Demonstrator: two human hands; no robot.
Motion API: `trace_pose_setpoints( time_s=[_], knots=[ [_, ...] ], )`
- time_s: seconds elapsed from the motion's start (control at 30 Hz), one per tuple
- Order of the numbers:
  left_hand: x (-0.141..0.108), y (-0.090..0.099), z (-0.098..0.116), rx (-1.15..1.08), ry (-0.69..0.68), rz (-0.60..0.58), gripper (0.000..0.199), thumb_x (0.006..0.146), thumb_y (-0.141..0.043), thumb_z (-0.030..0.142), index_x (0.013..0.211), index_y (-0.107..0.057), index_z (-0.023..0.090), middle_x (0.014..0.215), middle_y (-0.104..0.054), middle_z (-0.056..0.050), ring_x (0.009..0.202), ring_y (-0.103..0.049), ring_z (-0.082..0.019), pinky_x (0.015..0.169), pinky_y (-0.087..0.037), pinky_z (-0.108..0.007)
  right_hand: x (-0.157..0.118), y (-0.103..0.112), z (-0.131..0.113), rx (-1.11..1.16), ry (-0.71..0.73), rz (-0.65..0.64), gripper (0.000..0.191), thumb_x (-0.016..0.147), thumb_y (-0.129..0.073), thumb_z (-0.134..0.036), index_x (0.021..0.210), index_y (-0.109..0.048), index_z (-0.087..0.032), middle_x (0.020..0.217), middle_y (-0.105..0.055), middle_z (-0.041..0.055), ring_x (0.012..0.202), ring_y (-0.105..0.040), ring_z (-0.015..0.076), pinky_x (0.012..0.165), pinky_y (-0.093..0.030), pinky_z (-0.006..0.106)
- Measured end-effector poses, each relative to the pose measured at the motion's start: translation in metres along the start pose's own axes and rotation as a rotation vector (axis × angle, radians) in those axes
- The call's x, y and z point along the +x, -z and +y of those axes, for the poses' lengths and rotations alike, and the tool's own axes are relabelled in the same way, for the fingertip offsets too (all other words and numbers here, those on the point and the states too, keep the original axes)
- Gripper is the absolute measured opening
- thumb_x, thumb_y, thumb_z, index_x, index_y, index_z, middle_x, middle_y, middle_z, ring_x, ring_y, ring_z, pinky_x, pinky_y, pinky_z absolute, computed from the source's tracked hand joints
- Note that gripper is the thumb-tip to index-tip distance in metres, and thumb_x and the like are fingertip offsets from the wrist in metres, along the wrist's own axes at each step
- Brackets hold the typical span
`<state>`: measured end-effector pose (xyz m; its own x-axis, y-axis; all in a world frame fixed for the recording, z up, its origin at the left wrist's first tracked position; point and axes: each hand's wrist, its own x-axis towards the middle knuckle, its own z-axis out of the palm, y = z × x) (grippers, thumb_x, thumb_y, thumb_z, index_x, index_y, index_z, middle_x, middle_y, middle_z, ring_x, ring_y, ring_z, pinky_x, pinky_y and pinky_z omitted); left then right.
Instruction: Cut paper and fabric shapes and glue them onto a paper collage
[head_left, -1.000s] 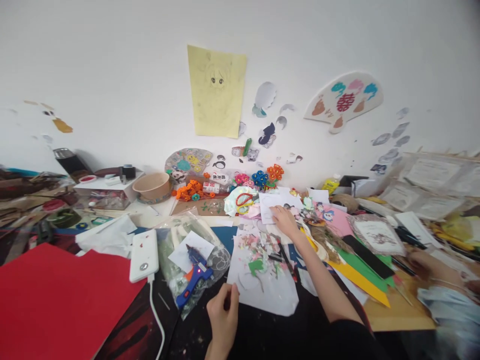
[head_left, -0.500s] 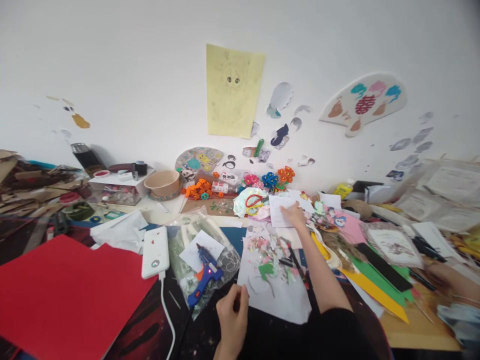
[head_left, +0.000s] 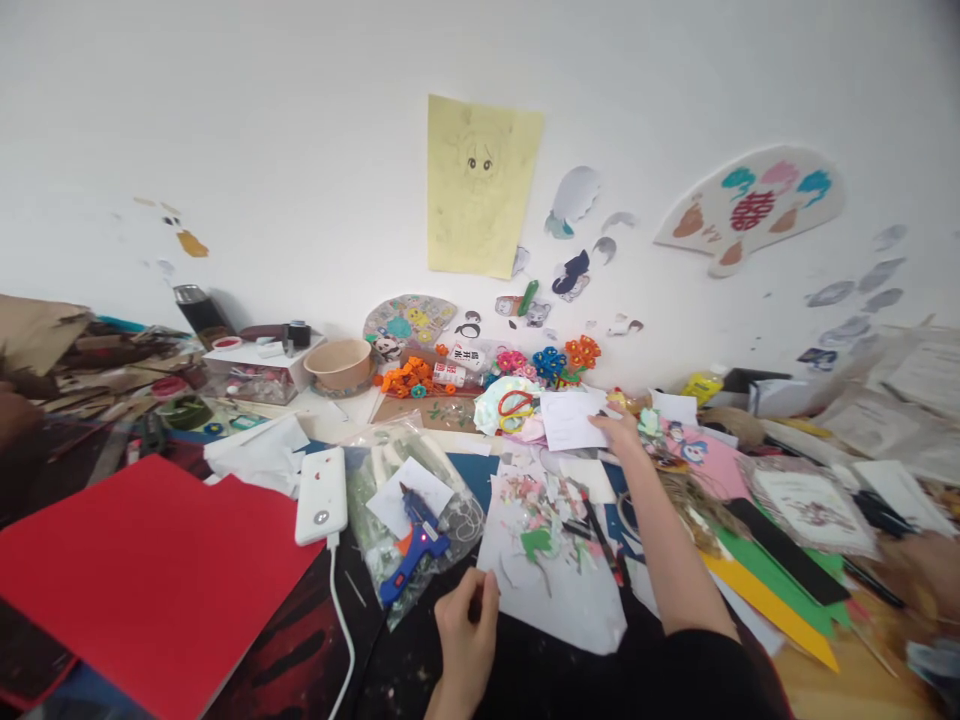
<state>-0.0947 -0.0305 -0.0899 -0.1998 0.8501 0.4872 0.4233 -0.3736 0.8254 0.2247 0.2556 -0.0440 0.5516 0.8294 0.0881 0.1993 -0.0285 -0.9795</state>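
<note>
My left hand point(head_left: 466, 628) is closed in a loose pinch above the dark table, just left of a white sheet point(head_left: 555, 610) covered with paper scraps point(head_left: 536, 510); anything between its fingertips is too small to make out. Stretched forward, my right hand point(head_left: 619, 430) grips the right edge of a white paper point(head_left: 574, 420) with faint writing on it. Red-and-yellow scissors point(head_left: 516, 408) lie on a crumpled pale bundle beside that paper. A blue glue gun point(head_left: 417, 555) rests on a small white paper over a plastic bag point(head_left: 364, 490).
Red sheet point(head_left: 150, 580) and white power bank point(head_left: 320, 495) with a cable are on the left. Bright flowers point(head_left: 551, 362) stand by the wall. At right are coloured strips point(head_left: 780, 610) and another person's hand point(head_left: 926, 565). Part of another hand shows at the far left edge.
The view has shifted, so most things sit further right. My right hand still holds the white paper, now lying flatter; my left hand keeps its pinch. A person's hand has appeared at the left edge.
</note>
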Motion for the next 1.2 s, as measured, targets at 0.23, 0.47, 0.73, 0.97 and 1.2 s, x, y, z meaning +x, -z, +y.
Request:
trace_pose_setpoints(
  time_s=[0.23, 0.47, 0.73, 0.97, 1.2],
  knots=[
    [0.001, -0.004, 0.002, 0.027, -0.029, -0.056, 0.035, 0.097, -0.051, 0.025, 0.062, -0.05, 0.017, 0.051, -0.039, 0.006, 0.045, -0.036, -0.006, 0.047, -0.029, -0.02, -0.013, 0.034, -0.05, 0.433, -0.011, -0.075, 0.05, 0.054, -0.087, -0.018, 0.1, -0.066, -0.018, 0.078, -0.066, -0.0019, 0.071, -0.064, 0.0147, 0.073, -0.057, 0.032],
    [0.072, -0.021, 0.065, -0.121, -0.009, -0.31, 0.03, 0.092, -0.06, 0.032, 0.12, -0.06, 0.022, 0.104, -0.07, -0.007, 0.08, -0.063, -0.015, 0.072, -0.047, -0.027, -0.07, 0.055, -0.106, 0.745, 0.252, 0.015, 0.054, 0.056, -0.086, -0.025, 0.105, -0.063, -0.023, 0.081, -0.06, -0.0065, 0.083, -0.062, 0.0104, 0.095, -0.05, 0.03],
    [0.171, -0.086, 0.132, -0.768, 0.029, -0.287, 0.04, 0.085, -0.071, 0.037, 0.115, -0.064, 0.013, 0.116, -0.07, -0.015, 0.104, -0.066, -0.024, 0.088, -0.053, -0.036, -0.168, 0.059, -0.138, 0.814, 0.295, -0.206, 0.033, 0.066, -0.084, -0.026, 0.081, -0.054, -0.024, 0.086, -0.063, -0.0031, 0.088, -0.064, 0.0146, 0.086, -0.053, 0.032],
    [0.227, -0.071, 0.161, -0.627, -0.176, -0.336, 0.037, 0.079, -0.075, 0.044, 0.094, -0.07, 0.01, 0.086, -0.073, -0.006, 0.075, -0.064, -0.016, 0.067, -0.053, -0.027, -0.173, 0.141, -0.133, 0.322, 0.496, 0.036, 0.022, 0.077, -0.078, -0.032, 0.092, -0.066, -0.021, 0.075, -0.067, 0.0, 0.063, -0.062, 0.0149, 0.061, -0.05, 0.029],
    [0.255, -0.071, 0.198, -0.314, -0.472, -0.526, 0.028, 0.089, -0.065, 0.038, 0.08, -0.066, 0.011, 0.066, -0.054, 0.001, 0.061, -0.048, -0.01, 0.055, -0.036, -0.021, -0.107, 0.154, -0.165, 0.332, 0.617, -0.239, 0.078, 0.061, -0.089, -0.041, 0.131, -0.059, -0.027, 0.129, -0.065, 0.007, 0.12, -0.06, 0.0254, 0.101, -0.047, 0.041]
  ],
)
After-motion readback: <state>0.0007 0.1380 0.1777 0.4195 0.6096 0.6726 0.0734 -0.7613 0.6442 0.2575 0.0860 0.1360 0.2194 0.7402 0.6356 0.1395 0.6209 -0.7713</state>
